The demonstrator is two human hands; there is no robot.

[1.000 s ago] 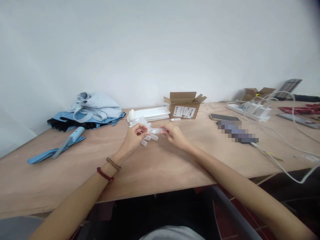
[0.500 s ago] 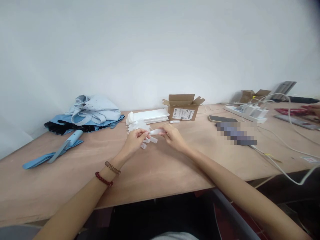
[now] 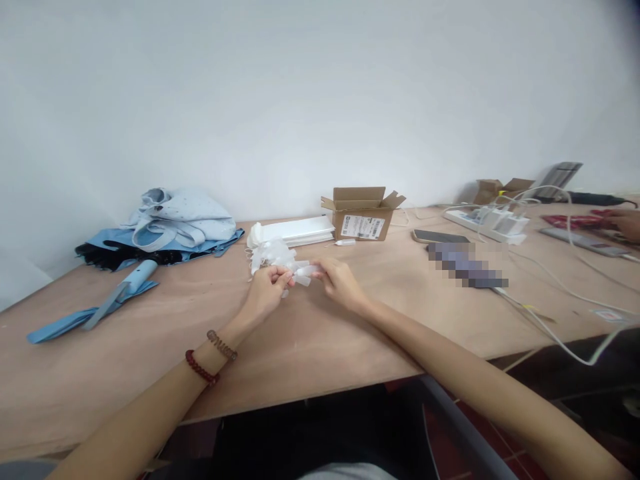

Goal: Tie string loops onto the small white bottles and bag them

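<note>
My left hand (image 3: 265,293) and my right hand (image 3: 339,283) meet over the wooden table (image 3: 320,333), both pinched on a small white ribbon bow (image 3: 301,272) held between them. The fingers of each hand are curled around the ribbon's ends. Just behind the hands lies a heap of white ribbon bows (image 3: 270,253). A flat white pack (image 3: 300,230) rests further back. My left wrist wears a red bead bracelet and a coiled hair tie.
A blue folded umbrella (image 3: 100,308) and a pale blue bag (image 3: 175,217) lie at the left. An open cardboard box (image 3: 363,213) stands at the back. Phones (image 3: 440,237), a power strip (image 3: 485,220) and white cables (image 3: 550,293) spread to the right. Another person's hand (image 3: 625,223) shows at far right.
Both hands have drawn closer together on the ribbon bow and sit slightly lower. The view has shifted a little to the right, bringing another person's hand into sight.
</note>
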